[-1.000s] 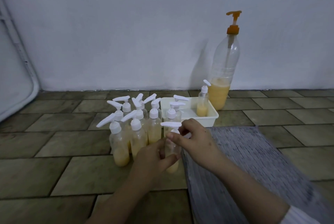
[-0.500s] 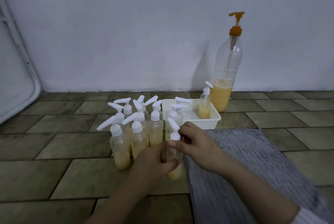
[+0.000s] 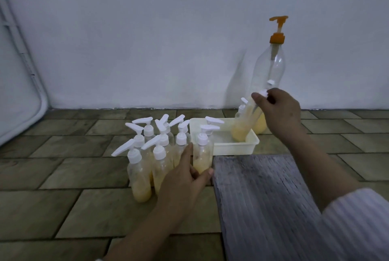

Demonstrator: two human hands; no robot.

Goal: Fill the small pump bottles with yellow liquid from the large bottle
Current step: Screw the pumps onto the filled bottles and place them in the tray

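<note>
A large clear bottle (image 3: 271,71) with an orange pump stands against the wall, with yellow liquid only at its bottom. A cluster of small pump bottles (image 3: 151,151) with white heads stands on the tiled floor, each partly filled with yellow liquid. My left hand (image 3: 185,178) wraps around the base of one small bottle (image 3: 203,151) at the cluster's right edge. My right hand (image 3: 277,111) grips the white pump top of another small bottle (image 3: 242,128), which tilts inside the white tray (image 3: 233,147). That bottle is blurred.
A grey ribbed mat (image 3: 263,197) lies on the floor in front of the tray, under my right forearm. A white rounded panel (image 3: 19,92) leans at the far left. The wall runs close behind the large bottle.
My right hand let go of the pump head of the bottle in my left hand and reached right and back to the bottle in the tray. My left hand still holds its bottle by the cluster.
</note>
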